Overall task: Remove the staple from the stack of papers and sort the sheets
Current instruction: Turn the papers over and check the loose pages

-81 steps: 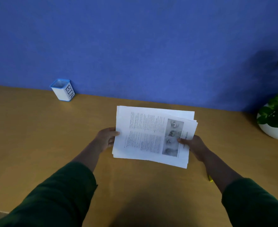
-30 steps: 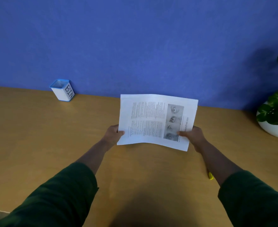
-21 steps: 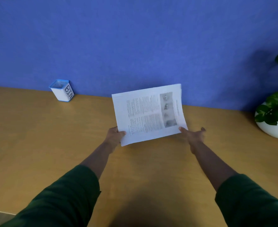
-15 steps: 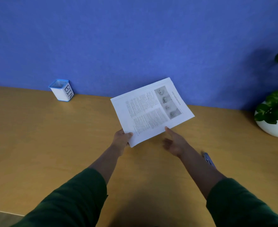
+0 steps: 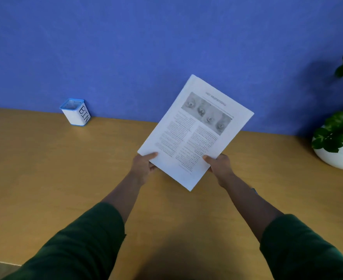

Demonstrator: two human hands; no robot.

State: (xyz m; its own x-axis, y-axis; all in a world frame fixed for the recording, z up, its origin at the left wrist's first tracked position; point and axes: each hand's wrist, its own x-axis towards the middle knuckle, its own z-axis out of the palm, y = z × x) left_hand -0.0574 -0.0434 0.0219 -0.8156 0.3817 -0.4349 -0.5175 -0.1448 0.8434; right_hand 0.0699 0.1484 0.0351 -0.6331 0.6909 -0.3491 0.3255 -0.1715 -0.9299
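Note:
A stack of white printed papers (image 5: 195, 134) is lifted off the wooden desk and tilted, its top sheet showing two text columns and a row of grey photos at the far end. My left hand (image 5: 144, 166) grips the near left corner, thumb on top. My right hand (image 5: 219, 164) grips the near right edge, thumb on the page. No staple can be made out at this size.
A small white cup with a blue rim, marked BIN (image 5: 75, 112), stands at the back left against the blue wall. A potted plant in a white bowl (image 5: 340, 138) sits at the right edge. A small blue object (image 5: 254, 191) peeks out beside my right forearm.
The stack was lifted off the desk and turned from landscape to nearly portrait, photos now at the far end. My right hand let go briefly and took hold again at the near right edge.

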